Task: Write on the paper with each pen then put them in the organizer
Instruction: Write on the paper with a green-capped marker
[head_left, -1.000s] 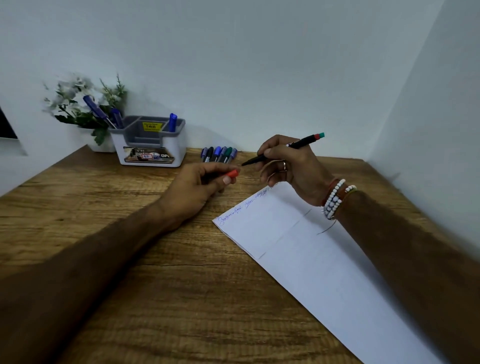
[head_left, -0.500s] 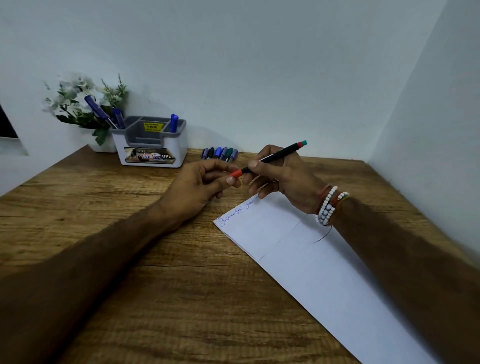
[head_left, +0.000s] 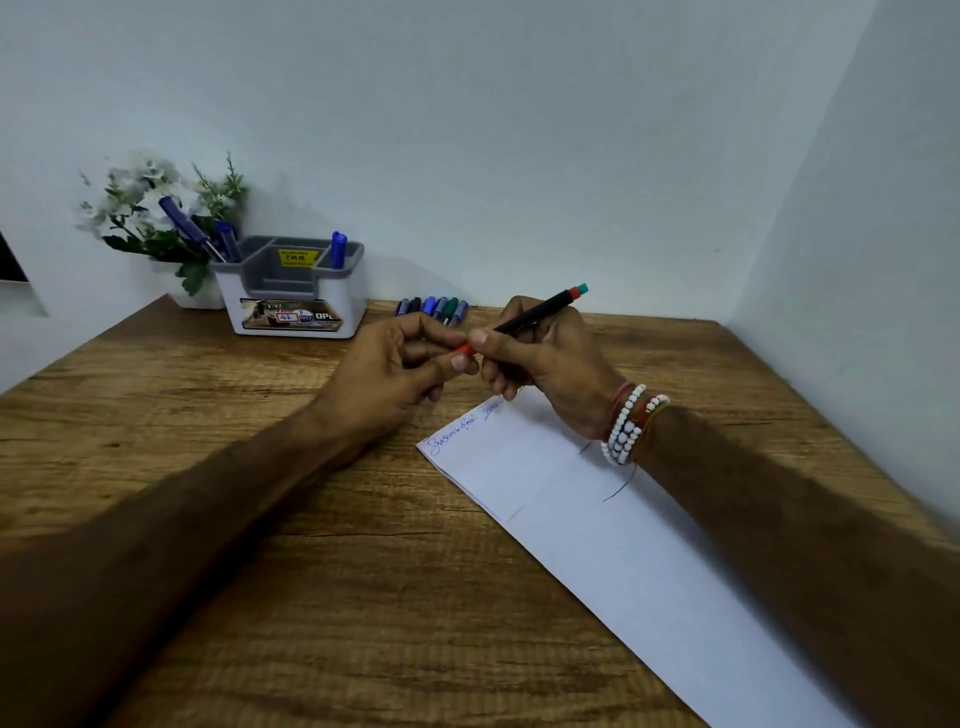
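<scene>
Pen (head_left: 540, 310) handles light and stiff; your right hand (head_left: 545, 358) grips mid-barrel, left hand (head_left: 389, 369) pinching the red cap (head_left: 464, 349) just ahead.

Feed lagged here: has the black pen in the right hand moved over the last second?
Yes. The black pen has swung lower and leftward, toward the organizer side; its tip now meets the red cap pinched in the left hand.
</scene>
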